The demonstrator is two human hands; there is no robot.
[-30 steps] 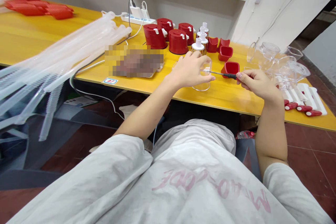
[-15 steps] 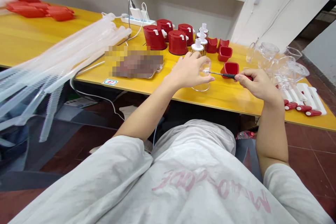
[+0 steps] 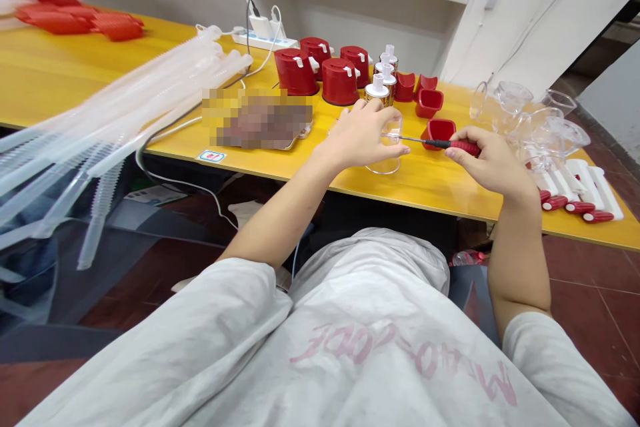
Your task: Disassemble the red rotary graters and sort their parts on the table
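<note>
My left hand (image 3: 361,135) is closed around a clear plastic cup-like part (image 3: 384,167) lying on its side at the table's front. Its fingers hide much of that part. Level with it, a screwdriver (image 3: 465,145) with a red and black handle points left, its tip at the clear part near my left fingertips. My right hand (image 3: 493,160) holds the handle's rear end, the index finger along the top and the thumb a little off it. Just behind the shaft stands a small red square cup (image 3: 440,131).
Red round housings (image 3: 340,82), white-topped motors (image 3: 377,89) and more red cups (image 3: 429,103) stand behind my hands. Clear plastic parts (image 3: 545,127) and white pieces with red handles (image 3: 590,193) lie right. Clear ribbed tubes (image 3: 150,93) overhang the table edge at left.
The fingers of my right hand have loosened and shifted on the screwdriver, so more of its red handle shows. My left hand and the clear part stay in place.
</note>
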